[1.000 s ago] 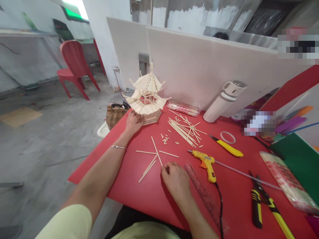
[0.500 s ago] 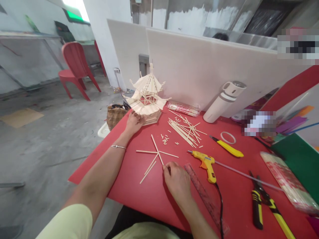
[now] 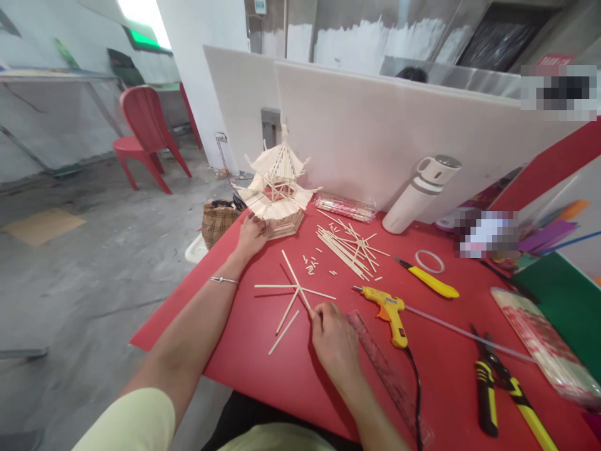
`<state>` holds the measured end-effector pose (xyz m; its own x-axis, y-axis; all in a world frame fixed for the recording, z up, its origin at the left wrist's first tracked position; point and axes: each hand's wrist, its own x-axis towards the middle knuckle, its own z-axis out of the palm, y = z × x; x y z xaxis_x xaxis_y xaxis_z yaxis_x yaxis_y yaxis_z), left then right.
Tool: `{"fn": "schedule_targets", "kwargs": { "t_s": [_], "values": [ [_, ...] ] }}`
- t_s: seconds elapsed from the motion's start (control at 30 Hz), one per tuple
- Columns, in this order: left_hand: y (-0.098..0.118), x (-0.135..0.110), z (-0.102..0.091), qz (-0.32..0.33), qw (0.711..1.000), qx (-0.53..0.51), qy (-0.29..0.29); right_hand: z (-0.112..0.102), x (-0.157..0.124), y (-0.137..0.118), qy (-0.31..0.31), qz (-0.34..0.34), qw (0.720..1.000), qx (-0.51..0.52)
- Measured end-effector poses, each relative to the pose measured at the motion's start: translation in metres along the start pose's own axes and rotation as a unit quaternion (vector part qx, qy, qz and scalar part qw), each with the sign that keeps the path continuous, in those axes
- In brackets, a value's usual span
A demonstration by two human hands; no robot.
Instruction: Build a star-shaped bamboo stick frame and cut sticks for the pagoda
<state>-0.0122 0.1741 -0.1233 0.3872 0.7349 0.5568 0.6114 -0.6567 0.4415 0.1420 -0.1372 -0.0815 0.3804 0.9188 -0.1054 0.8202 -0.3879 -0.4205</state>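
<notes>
Red tabletop (image 3: 263,376), items as laid out.

Right hand (image 3: 334,341): near the front edge, fingers (image 3: 318,314) pinched narrow on the near end of a long stick (image 3: 295,279). The stick runs away from the fingers toward the far left and lies across two other sticks (image 3: 300,289) in a loose star; two more sticks (image 3: 284,331) lie just left of the hand, toward the front edge.

Left hand (image 3: 252,235): at the left edge, fingers curled against the base of the pagoda (image 3: 276,188). Whether they grip it or only rest on it cannot be told. A bracelet (image 3: 223,280) sits on the wrist.

Pagoda: stick-built, upright, at the far left corner.

Stick pile (image 3: 350,244): loose, right of the pagoda, with short offcuts (image 3: 310,263) between it and the star.

Glue gun (image 3: 387,309): yellow, just right of the right hand, nozzle pointing left. Ruler (image 3: 381,363): clear, touching the right hand's outer side.

Knife (image 3: 428,278) and tape ring (image 3: 429,259): beyond the glue gun. Pliers (image 3: 486,391): near the front right corner. Flask (image 3: 420,193): white, leaning on the partition (image 3: 375,125) at the far edge.
</notes>
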Motion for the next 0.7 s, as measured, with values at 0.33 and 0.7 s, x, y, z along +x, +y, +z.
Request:
{"fn": "schedule_targets", "kwargs": {
  "t_s": [0.33, 0.7],
  "values": [
    [0.010, 0.005, -0.011, -0.022, 0.998, -0.013, 0.063, 0.001, 0.003, 0.005, 0.065, -0.011, 0.979, 0.192],
    [0.036, 0.069, -0.038, -0.107, 0.966, -0.159, 0.172, -0.013, 0.021, -0.006, 0.162, 0.003, 0.905, 0.393]
  ]
}}
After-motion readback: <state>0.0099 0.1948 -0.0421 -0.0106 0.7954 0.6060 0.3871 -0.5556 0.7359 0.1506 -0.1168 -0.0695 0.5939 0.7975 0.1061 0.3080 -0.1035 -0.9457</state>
